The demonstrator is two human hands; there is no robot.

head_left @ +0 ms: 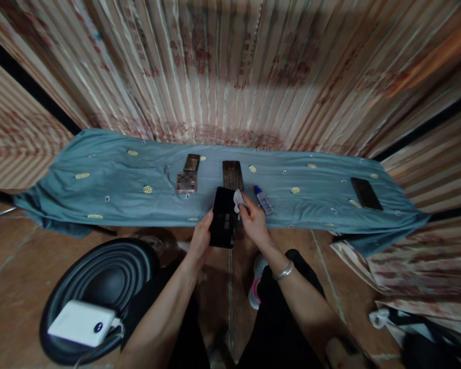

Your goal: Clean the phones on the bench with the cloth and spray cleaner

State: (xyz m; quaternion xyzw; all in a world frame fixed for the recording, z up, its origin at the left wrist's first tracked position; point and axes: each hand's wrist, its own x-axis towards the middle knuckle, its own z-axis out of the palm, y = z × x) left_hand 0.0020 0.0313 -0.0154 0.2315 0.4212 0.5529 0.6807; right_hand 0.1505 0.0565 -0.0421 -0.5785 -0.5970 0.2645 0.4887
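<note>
Nearest, a white power bank [80, 323] lies on a black round stool [100, 287]. Above the knees, the left hand [200, 241] has its grip closed on the edge of a dark phone [223, 218], tilting the screen up, seemingly so the right hand [254, 223] can press a pinched white wipe [238, 200] against its top corner. Farther off, the blue-draped bench [119, 179] carries one small bottle [264, 200], two dark cases [232, 175] and one more phone [365, 193].

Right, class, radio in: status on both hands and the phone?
Left hand grips black phone. Right hand presses small white wipe to its top edge. Dropper bottle lies beside on blue cloth. Nothing blocking.
</note>
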